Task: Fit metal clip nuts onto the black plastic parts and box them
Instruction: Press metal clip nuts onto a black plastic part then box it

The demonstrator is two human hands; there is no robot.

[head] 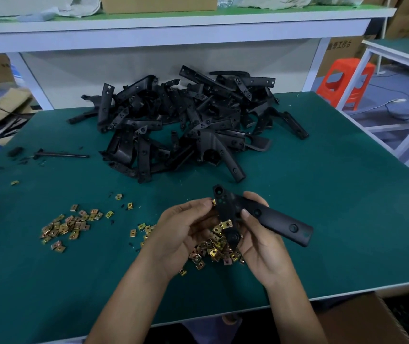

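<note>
Head view: right grip (260,244) curls round the part (280,220), steadying it above the desk (347,207) while left grip (186,227) pinches a nut (214,202) at its edge (likely ready to push it on).

Illumination was even and diffuse, arriving from overhead, moderately bright with a cool cast. The table (335,207) surface read matte and uniformly lit. Shadows were soft: a faint one lay beneath the left hand (186,224) and right hand (260,244), a denser one under the pile of black parts (186,125). The shelf (173,26) shaded the panel below it. The loose nuts (67,227) gave small dull glints. The black part (273,219) in the right hand and the clip nut (213,202) at the left fingertips were in focus. Wide-angle distortion bowed the shelf edge and splayed the table edges. The box (362,319) at the lower right lay in deep shadow.
</note>
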